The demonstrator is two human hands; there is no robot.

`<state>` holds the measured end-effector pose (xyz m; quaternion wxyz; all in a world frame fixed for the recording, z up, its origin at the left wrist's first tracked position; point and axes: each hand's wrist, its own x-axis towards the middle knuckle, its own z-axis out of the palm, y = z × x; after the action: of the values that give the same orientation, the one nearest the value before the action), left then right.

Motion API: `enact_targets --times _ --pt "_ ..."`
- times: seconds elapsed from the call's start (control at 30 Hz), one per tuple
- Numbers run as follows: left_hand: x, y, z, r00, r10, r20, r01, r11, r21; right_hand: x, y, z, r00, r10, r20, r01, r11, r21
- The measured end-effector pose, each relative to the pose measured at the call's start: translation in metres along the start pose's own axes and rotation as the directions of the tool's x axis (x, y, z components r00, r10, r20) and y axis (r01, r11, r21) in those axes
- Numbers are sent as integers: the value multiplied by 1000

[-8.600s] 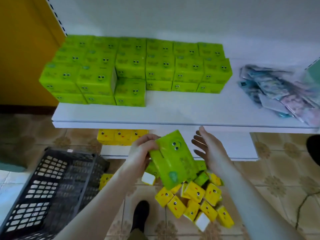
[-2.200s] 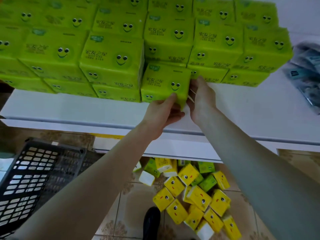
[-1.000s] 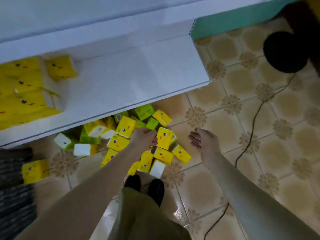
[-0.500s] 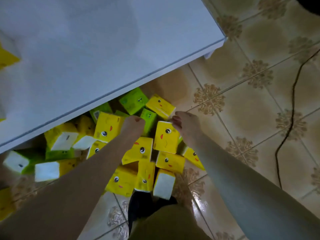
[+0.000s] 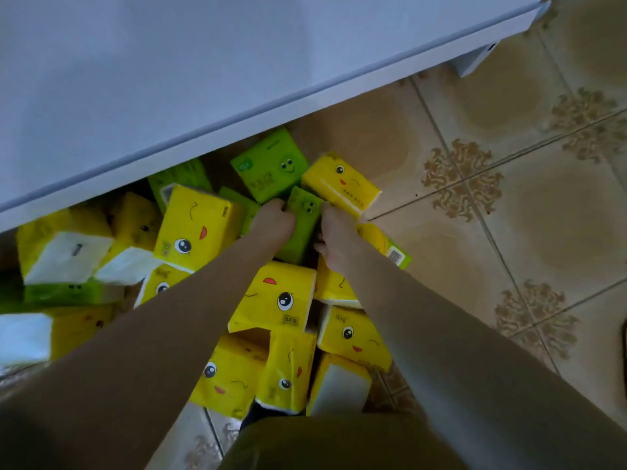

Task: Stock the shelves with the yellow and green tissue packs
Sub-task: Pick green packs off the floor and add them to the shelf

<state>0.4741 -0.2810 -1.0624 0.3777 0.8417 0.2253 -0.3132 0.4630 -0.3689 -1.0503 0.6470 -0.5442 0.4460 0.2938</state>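
Observation:
A heap of yellow and green tissue packs lies on the tiled floor below the white shelf. Both my hands reach down into the heap and hold one narrow green pack between them. My left hand grips its left side and my right hand grips its right side. Another green pack lies just beyond it, and a yellow pack lies at its upper right. A large yellow pack sits left of my left hand. More yellow packs lie nearer to me.
The white shelf edge overhangs the far part of the heap and hides the packs under it. Bare patterned floor tiles spread to the right. My trouser leg fills the bottom of the view.
My head has dropped closer to the heap. Both hands have moved forward and closed round the narrow green pack.

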Motion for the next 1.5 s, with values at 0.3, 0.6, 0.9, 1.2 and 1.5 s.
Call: enact_targets --times 0.3,0.6,0.9,1.2,1.5 --pt "-102 44 -57 988 144 -49 -128 963 237 -116 -44 -17 1000 -15 23 11 991 134" --pt "-249 107 -179 991 -100 87 132 810 -572 -270 -104 -27 920 -359 -160 338 930 -144" --pt "-377 145 -282 975 53 216 126 665 -736 -415 -178 -2 917 -237 319 290 948 -128" --pt "-458 158 -358 997 63 -39 -70 636 -769 -515 -214 38 834 -268 483 439 852 -286" --pt "-482 139 -423 882 -246 -401 -341 252 -906 -549 -210 87 815 -351 461 490 842 -224"
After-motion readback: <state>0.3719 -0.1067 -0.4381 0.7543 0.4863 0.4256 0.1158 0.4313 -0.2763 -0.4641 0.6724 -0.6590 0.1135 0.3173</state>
